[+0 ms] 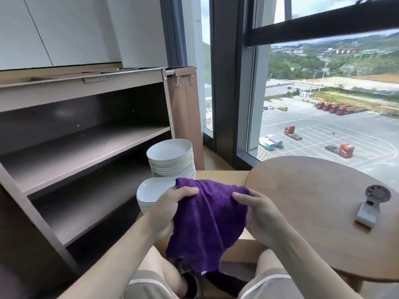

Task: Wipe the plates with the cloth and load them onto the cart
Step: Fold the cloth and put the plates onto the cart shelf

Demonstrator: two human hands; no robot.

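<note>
Both hands grip the purple cloth (205, 219), left hand (166, 210) and right hand (259, 214) at its top edge, white plate stacks (170, 158) just behind, beside the cart (86, 134)

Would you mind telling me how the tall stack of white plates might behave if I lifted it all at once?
The tall stack holds many plates, so it is probably heavy. The smooth white rims look glazed, likely slippery and breakable. Standing higher than the short stack beside it, it may shift if pushed.
</note>
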